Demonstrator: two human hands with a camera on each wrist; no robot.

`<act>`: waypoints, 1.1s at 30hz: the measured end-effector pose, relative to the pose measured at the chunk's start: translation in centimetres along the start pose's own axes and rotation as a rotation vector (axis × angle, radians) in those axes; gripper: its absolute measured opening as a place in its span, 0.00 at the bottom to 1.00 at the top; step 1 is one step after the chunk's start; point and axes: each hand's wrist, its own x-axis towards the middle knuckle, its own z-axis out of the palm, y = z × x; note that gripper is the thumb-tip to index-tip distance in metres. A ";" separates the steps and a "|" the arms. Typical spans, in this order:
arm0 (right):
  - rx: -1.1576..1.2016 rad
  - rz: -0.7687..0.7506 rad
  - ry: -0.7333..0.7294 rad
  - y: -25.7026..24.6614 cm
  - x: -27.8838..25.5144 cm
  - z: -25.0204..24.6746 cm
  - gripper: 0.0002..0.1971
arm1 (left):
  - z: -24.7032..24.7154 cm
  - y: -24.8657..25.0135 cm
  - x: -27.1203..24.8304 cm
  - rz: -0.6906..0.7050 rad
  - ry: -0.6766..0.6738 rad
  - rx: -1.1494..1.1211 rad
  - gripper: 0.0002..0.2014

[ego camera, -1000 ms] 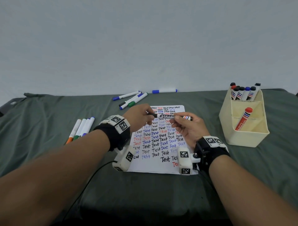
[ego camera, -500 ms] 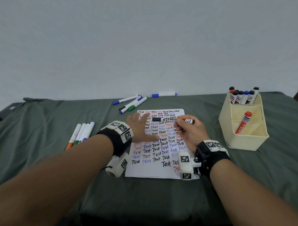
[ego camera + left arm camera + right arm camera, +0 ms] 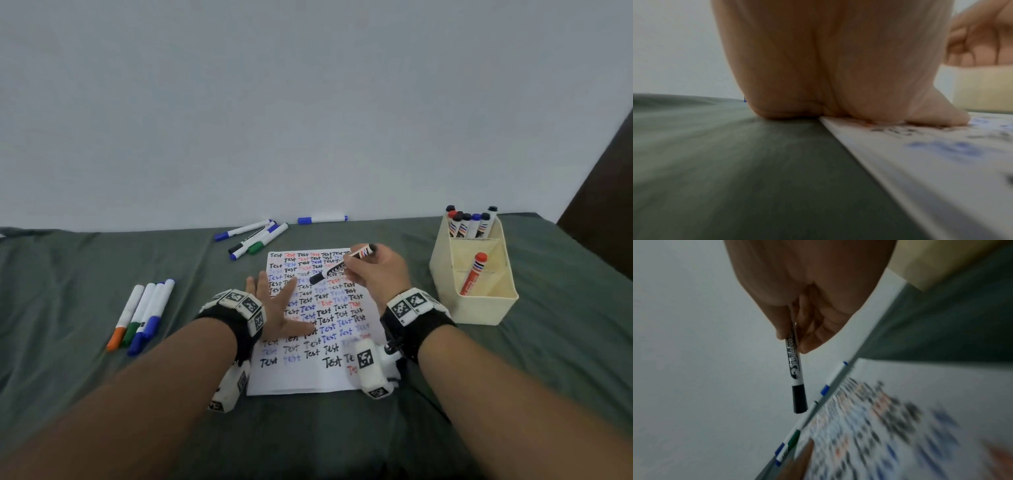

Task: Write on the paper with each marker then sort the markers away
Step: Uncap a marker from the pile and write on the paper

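Tilting now where it was lying level half a second ago, the black marker (image 3: 342,265) is pointing its capped end down toward the paper (image 3: 308,373).

Curled round the barrel, the fingers of the right hand (image 3: 378,270) are gripping that marker above the upper half of the paper, with the black cap hanging clear of the sheet in the right wrist view. The left hand (image 3: 277,308) is lying flat with fingers spread, pressing on the paper's left edge and holding nothing. Right of the paper, the cream organizer (image 3: 479,308) is holding capped markers in its far compartment and a red marker (image 3: 473,274) leaning in a nearer one. Beyond the paper loose markers (image 3: 255,238) are lying on the green-covered tabletop (image 3: 85,274); left of it four more (image 3: 142,317) are lying side by side.
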 end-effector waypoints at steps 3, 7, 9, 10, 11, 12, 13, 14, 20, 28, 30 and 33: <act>-0.231 -0.183 0.043 -4.1 1.0 0.3 0.19 | -0.2 0.0 -0.1 0.000 -0.018 0.007 0.68; -0.501 -0.421 0.143 -11.7 3.0 -1.1 0.26 | -0.6 0.1 0.0 -0.004 -0.034 0.006 0.68; -0.584 -0.504 0.194 -15.3 3.7 -2.6 0.26 | -0.6 0.2 -0.2 -0.008 -0.037 0.009 0.67; -0.625 -0.532 0.229 -16.9 3.9 -3.5 0.26 | -0.7 0.3 -0.3 -0.010 -0.038 0.009 0.66; -0.662 -0.551 0.266 -18.1 4.1 -4.5 0.26 | -0.7 0.3 -0.5 -0.010 -0.038 0.008 0.65; -0.690 -0.560 0.299 -19.1 4.2 -5.6 0.26 | -0.7 0.3 -0.6 -0.010 -0.038 0.008 0.65; -0.718 -0.562 0.328 -19.8 4.3 -6.7 0.25 | -0.7 0.3 -0.6 -0.011 -0.038 0.008 0.64; -0.748 -0.559 0.351 -20.2 4.2 -7.9 0.25 | -0.7 0.3 -0.7 -0.011 -0.036 0.007 0.64; -0.889 -0.508 0.444 -19.1 3.9 -13.1 0.22 | -0.7 0.3 -0.8 -0.013 -0.024 -0.002 0.63; -1.017 -0.416 0.455 -16.1 5.5 -15.2 0.16 | -0.4 0.2 -0.3 -0.001 -0.013 -0.023 0.68; -1.070 -0.361 0.430 -15.3 5.6 -15.4 0.18 | -0.3 0.2 -0.2 -0.002 -0.010 -0.021 0.68; -1.171 -0.249 0.368 -14.3 5.4 -15.3 0.17 | -0.3 0.2 -0.1 -0.009 -0.010 -0.015 0.67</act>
